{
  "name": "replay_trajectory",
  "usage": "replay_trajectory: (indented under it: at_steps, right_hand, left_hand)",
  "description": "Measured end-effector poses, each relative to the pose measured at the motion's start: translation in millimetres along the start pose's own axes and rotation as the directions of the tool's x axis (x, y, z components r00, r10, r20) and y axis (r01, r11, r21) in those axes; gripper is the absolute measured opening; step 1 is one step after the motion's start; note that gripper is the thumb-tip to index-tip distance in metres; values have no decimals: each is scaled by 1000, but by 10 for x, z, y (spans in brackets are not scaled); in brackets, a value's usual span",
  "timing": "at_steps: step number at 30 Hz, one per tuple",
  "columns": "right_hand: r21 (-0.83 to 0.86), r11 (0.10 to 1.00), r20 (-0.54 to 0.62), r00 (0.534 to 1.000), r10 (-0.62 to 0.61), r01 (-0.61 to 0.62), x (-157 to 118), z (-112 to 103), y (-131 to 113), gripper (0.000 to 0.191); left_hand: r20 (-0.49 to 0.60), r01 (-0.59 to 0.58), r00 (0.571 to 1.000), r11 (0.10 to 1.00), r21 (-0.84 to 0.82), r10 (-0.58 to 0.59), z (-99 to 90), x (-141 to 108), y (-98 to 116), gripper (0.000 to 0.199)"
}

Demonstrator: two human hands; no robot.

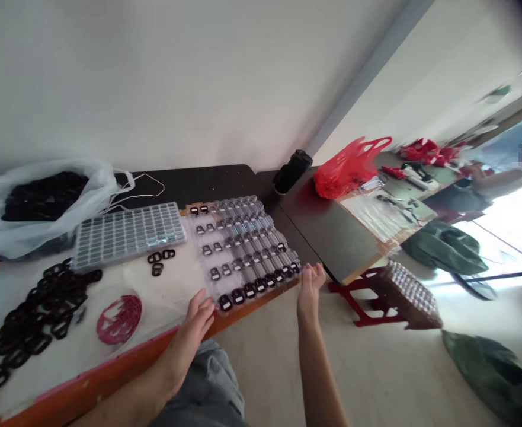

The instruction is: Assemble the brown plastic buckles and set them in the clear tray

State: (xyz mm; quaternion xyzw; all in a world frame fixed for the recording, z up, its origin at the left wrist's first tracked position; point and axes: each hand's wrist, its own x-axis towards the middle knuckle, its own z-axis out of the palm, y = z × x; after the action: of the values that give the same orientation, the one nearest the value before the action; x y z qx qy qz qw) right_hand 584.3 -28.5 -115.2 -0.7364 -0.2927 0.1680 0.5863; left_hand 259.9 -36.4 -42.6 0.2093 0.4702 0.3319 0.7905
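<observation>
A clear plastic tray (252,243) with rows of slots lies at the front edge of the table, black buckle-like parts sitting in its front row and left columns. My left hand (198,317) is at the tray's front left corner, fingers apart and holding nothing. At the front right corner is my right hand (309,284), its fingers touching or very near the tray's edge; whether they grip it is unclear. Three loose black parts (157,268) lie left of the tray, beside a gridded clear box (127,233).
A pile of black parts (42,314) and a round dish of pink pieces (119,319) are at the left. Behind stands a white bag (96,184) of black items. A black pouch (292,172), a red bag (345,172), a red stool (367,299) and a person's arm (505,179) are rightward.
</observation>
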Motion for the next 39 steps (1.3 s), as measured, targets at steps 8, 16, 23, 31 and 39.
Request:
replay_trajectory:
  at_steps: [8, 16, 23, 31, 39]
  right_hand:
    - [-12, 1000, -8, 1000, -9, 9, 116, 67, -107, 86]
    - [-113, 936, -194, 916, -350, 334, -367, 169, -763, 56]
    - [104, 775, 40, 776, -630, 624, -1212, 796, -1310, 26]
    - [478, 370, 489, 108, -866, 797, -1875, 1648, -1800, 35]
    - [504, 418, 507, 133, -852, 756, -2024, 1822, -1849, 33]
  left_hand:
    - [98, 13, 995, 1000, 12, -14, 35, -60, 22, 78]
    - [506, -312, 862, 801, 511, 13, -346, -753, 716, 46]
    - [136, -325, 623, 96, 941, 770, -1668, -1086, 1236, 18]
    - [233, -112, 598, -208, 972, 766, -2166, -519, 1436, 24]
    - [274, -55, 646, -315, 947, 712, -2212, -290, 1481, 15]
